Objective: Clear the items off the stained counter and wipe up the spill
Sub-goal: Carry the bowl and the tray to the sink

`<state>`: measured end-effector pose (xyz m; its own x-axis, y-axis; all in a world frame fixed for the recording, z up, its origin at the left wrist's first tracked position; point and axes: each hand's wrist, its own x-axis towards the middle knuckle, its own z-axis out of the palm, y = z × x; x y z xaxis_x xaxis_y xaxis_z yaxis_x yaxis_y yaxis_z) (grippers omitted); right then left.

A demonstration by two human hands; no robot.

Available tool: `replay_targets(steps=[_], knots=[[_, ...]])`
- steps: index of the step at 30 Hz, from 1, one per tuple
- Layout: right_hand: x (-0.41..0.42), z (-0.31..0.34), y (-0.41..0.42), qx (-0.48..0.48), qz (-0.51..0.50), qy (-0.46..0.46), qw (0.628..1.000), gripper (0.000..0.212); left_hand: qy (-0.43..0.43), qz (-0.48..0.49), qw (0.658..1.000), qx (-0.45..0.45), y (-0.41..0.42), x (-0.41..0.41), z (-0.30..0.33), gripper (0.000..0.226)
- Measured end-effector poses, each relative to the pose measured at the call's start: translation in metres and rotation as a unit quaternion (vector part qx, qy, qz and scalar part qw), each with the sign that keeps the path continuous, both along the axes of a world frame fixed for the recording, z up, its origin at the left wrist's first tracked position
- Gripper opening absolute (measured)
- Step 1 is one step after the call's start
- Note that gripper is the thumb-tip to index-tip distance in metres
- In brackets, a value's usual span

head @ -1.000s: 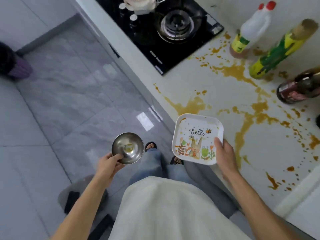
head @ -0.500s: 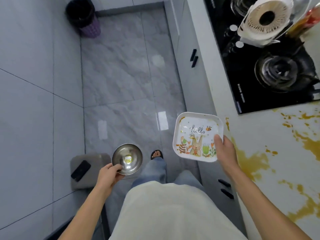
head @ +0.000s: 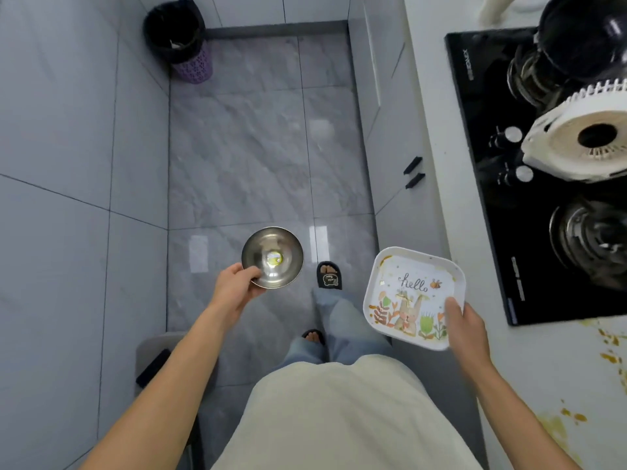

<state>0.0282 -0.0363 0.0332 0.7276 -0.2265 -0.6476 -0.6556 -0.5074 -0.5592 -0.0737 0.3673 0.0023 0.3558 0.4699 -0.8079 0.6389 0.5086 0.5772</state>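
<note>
Holding a steel bowl [head: 272, 257] by its near rim, the left hand [head: 234, 285] has its thumb over the edge and fingers curled beneath; the bowl hangs over the grey floor [head: 244, 157], with a small yellowish smear at its bottom. The right hand [head: 466, 325] grips the near right corner of a square white plate [head: 412, 293], thumb on top; the plate is printed with "hello", a rabbit and plants, and is tilted slightly, held just left of the counter [head: 437, 212] edge. Brown-yellow spill [head: 556, 432] marks the counter at lower right, well apart from both hands. On the counter sits a black hob [head: 492, 232] with a white round appliance [head: 576, 144] on it. A black bin [head: 176, 39] stands in the far corner
</note>
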Motion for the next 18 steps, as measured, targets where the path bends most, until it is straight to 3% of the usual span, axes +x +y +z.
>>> replay_targets(steps=[7,13,18], knots=[[0.125,-0.01,0.085,0.021,0.058,0.018,0.998,0.034,0.04,0.032,0.999,0.009,0.056,0.058,0.001,0.019],[0.228,-0.008,0.195,0.061,0.102,-0.004,0.993,0.032,0.09,0.097,0.991,0.01,0.111,0.061,0.0,0.003],[0.302,-0.009,0.281,0.082,0.122,-0.027,0.989,0.026,0.125,0.141,0.982,0.0,0.166,0.074,-0.008,0.004]])
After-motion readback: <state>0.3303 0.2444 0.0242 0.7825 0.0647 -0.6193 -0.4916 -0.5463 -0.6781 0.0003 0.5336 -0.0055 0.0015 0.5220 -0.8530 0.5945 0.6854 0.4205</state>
